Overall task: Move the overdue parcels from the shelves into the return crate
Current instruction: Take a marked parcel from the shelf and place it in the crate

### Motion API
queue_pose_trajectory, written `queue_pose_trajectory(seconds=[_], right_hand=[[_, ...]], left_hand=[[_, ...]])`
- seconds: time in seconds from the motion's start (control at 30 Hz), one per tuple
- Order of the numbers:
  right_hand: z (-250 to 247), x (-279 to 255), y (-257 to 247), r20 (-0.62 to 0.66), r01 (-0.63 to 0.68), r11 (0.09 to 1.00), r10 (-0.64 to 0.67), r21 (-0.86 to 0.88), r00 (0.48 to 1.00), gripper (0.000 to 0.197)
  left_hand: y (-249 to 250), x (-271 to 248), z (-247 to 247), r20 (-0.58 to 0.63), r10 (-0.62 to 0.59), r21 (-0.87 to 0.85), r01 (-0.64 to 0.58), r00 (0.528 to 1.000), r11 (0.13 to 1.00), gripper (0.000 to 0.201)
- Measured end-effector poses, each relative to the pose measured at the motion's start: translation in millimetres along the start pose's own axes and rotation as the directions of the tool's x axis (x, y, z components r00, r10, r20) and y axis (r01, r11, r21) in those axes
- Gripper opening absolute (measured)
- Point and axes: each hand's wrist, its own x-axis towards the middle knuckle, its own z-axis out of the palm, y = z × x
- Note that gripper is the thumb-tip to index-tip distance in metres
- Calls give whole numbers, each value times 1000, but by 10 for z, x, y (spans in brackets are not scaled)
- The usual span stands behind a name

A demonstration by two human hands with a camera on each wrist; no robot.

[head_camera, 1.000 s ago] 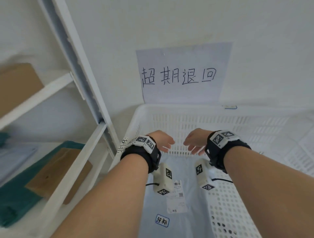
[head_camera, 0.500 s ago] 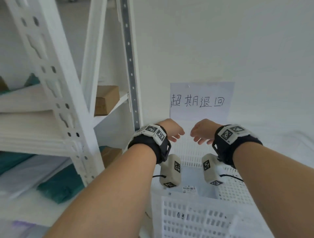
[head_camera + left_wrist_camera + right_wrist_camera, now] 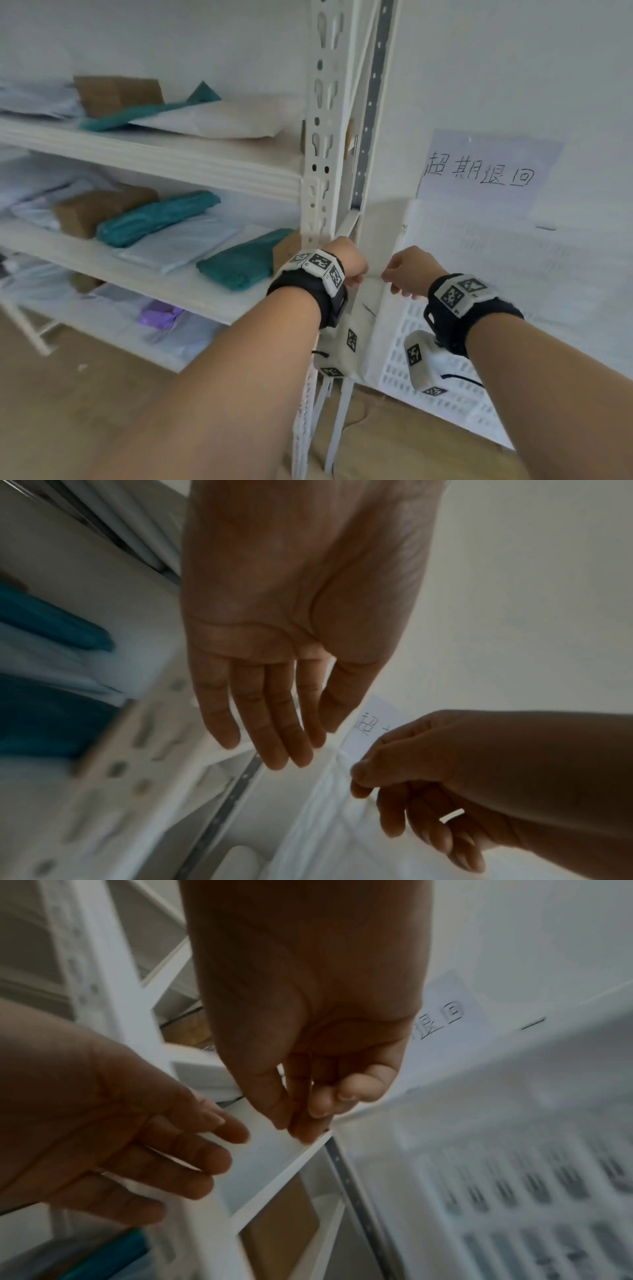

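two bare hands hang in front of the white shelf upright [image 3: 329,144], between the shelves on the left and the return crate [image 3: 513,274] on the right. left hand [image 3: 346,260]: palm open, fingers [image 3: 270,723] straight and side by side, holding nothing. right hand [image 3: 409,270]: fingers [image 3: 308,1110] loosely curled toward the palm, its grip empty; it sits just beside the left hand, the two not touching. both hands are clear of the parcels.

parcels on the shelves: upper shelf [image 3: 154,150] carries a brown box [image 3: 116,92], a teal bag [image 3: 144,113] and a white bag [image 3: 212,120]; middle shelf [image 3: 120,267] carries a second brown box [image 3: 99,209], a rolled teal parcel [image 3: 154,219], a flat pale mailer [image 3: 181,243] and another teal parcel [image 3: 243,260] nearest the upright; lowest shelf holds pale bags and a purple item [image 3: 161,313]. the crate, white and perforated, stands against the wall under a paper sign [image 3: 486,171] with handwritten characters. its inside is not visible in the head view.
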Motion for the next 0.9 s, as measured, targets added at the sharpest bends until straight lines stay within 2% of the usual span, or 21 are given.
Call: queue_pose_trajectory(seconds=[0.1, 0.17, 0.3, 0.37, 0.47, 0.6, 0.7, 0.83, 0.9], right_hand=[[366, -92, -268, 44, 65, 997, -63, -31, 997, 20], [649, -129, -458, 67, 120, 990, -115, -77, 991, 20], [1287, -213, -841, 173, 233, 950, -198, -209, 965, 20], [1593, -252, -1049, 242, 306, 914, -244, -266, 939, 22], [1956, -310, -1409, 283, 403, 845, -314, -352, 906, 11], [2364, -305, -1901, 336, 518, 777, -410, -359, 848, 14], [2666, -238, -2264, 386, 582, 730, -452, -358, 804, 10], [3080, -8, -2778, 504, 720, 606, -529, -339, 683, 17], [3263, 195, -3088, 526, 743, 588, -543, -319, 655, 24]], left_hand=[[-485, -161, -128, -76, -39, 69, 44, 996, 997, 17], [-840, -270, -224, -120, -65, 121, 80, 991, 989, 21], [-1582, -605, -393, -289, -176, 197, 238, 941, 951, 11], [-1939, -762, -475, -313, -231, 213, 305, 921, 928, 16], [-2391, -925, -643, -331, -307, 207, 386, 892, 899, 17], [-2856, -1036, -870, -381, -396, 135, 474, 835, 870, 40], [-3209, -1049, -1052, -394, -440, 127, 522, 807, 843, 36], [-3680, -967, -1378, -383, -516, 126, 596, 767, 793, 30], [-3868, -888, -1655, -410, -534, 93, 617, 739, 782, 29]])
